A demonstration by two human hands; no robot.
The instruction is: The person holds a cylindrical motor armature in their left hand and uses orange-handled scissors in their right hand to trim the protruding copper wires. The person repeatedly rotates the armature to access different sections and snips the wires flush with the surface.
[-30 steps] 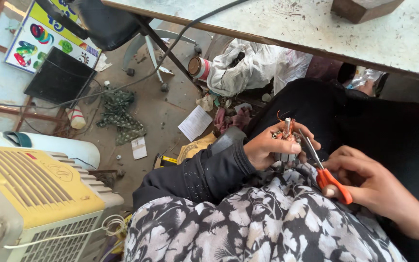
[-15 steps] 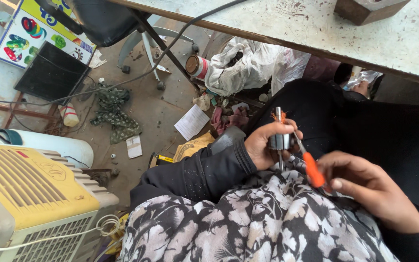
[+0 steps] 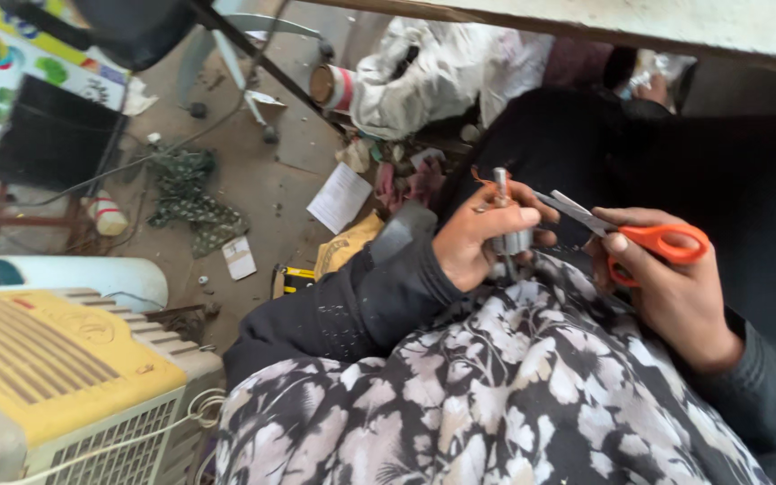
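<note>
My left hand (image 3: 478, 235) grips a small grey metal part (image 3: 507, 224) with a thin shaft sticking up and red wire ends beside it. My right hand (image 3: 671, 287) holds orange-handled scissors (image 3: 648, 235), thumb through one loop, with the blades pointing left toward the metal part and slightly apart. Both hands hover over my lap, which is covered in black-and-white floral cloth (image 3: 514, 395). Both sleeves are dark.
A yellow and grey cooler unit (image 3: 65, 386) stands at the lower left. On the dusty floor lie papers (image 3: 339, 198), a green rag (image 3: 186, 198), a tape roll (image 3: 330, 85) and white cloth (image 3: 433, 72). A table edge (image 3: 675, 27) runs along the top.
The scissors have turned from pointing up beside the part to lying level, blades aimed at it. My right hand rose and the view moved closer.
</note>
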